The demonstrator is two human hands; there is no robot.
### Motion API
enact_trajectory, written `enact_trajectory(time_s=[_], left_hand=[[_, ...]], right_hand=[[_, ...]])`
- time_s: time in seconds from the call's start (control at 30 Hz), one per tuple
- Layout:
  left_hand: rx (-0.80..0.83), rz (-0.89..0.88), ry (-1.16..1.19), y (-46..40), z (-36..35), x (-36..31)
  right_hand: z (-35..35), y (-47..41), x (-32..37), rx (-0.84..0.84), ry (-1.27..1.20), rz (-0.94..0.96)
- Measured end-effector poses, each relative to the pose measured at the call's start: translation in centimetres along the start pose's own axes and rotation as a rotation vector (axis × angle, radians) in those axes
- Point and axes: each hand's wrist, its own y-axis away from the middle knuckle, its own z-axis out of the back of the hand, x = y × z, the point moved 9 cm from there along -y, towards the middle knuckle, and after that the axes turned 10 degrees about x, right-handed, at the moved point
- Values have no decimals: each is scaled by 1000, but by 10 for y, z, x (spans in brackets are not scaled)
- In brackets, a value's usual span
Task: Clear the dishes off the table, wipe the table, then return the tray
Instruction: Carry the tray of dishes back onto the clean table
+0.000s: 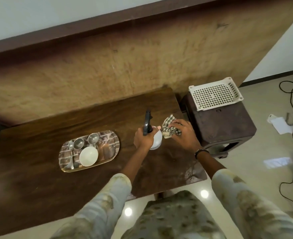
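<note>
A brick-patterned oval tray (109, 140) lies on the dark wooden table (39, 178), left of centre. On it stand a white bowl (88, 156), two small steel cups (78, 143) and a spoon (71, 159). My left hand (143, 138) grips a white spray bottle (156, 140) with a black trigger head, held over the table's right part. Just right of it, my right hand (182, 133) holds a crumpled checked cloth (169, 128) against the tabletop.
A dark brown stool (228, 125) stands right of the table with a white perforated plastic basket (215, 94) on top. Cables (292, 100) and papers lie on the tiled floor at far right. A tan wall runs behind the table.
</note>
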Motion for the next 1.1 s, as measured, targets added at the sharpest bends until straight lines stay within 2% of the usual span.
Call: enact_trajectory(time_s=[0.2, 0.5, 0.7, 0.87, 1.1], left_hand=[[52, -46, 7, -28, -96, -68], [3, -43, 38, -104, -240, -152], [-127, -34, 139, -163, -308, -169], [-193, 8, 234, -204, -338, -159], [-251, -17, 253, -234, -361, -148]], right_hand=[[81, -15, -84, -76, -2, -14], [163, -74, -254, -16, 5, 22], [169, -126, -355, 151, 20, 38], [164, -168, -398, 217, -15, 123], [146, -172, -424, 323, 7, 271]])
